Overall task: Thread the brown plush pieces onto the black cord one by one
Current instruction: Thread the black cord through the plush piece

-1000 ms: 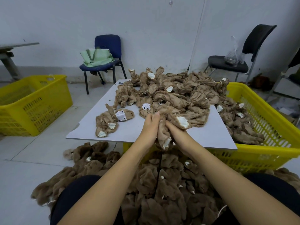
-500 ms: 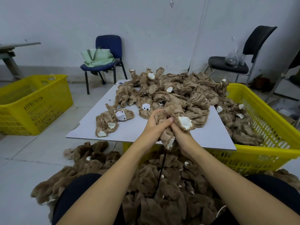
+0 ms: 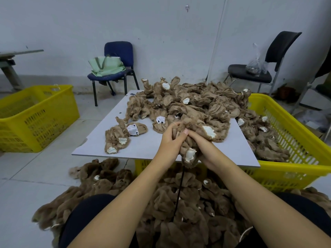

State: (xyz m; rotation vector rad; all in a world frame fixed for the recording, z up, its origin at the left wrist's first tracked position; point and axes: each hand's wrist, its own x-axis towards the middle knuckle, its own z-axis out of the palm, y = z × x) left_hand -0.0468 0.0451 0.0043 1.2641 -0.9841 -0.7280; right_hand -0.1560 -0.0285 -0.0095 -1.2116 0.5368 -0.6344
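As both hands, left (image 3: 171, 140) and right (image 3: 201, 146), clench one brown plush piece (image 3: 189, 153), it has slid lower, apparently onto the black cord (image 3: 180, 190).

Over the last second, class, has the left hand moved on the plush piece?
Yes. The left hand has shifted up and away from the white board's near edge, wrapping over the plush piece.
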